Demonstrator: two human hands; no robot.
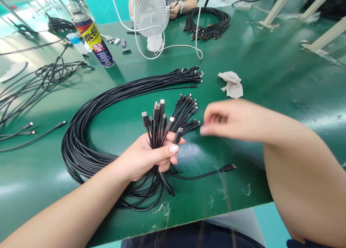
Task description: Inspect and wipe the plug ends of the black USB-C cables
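My left hand (159, 154) is closed around a bunch of black USB cables (156, 127). Their connectors with metal tips point up above my fingers, and the cable lengths hang below onto the table. To the right, my right hand (229, 118) is raised over the table, slightly blurred, its fingers curled toward the thumb with nothing visible in them. Behind my left hand, more cable ends (186, 111) fan out, part of a large looped bundle of black cables (78, 132). One single connector (229, 167) lies apart, below my right hand.
On the green table (270, 79) stand a spray can (94, 39) and a white fan (151, 14) with a looping cord. A crumpled cloth (232, 84) lies right of the bundle. Loose cables (48, 75) are at left. Across the table, a person sits by another cable coil (225, 19).
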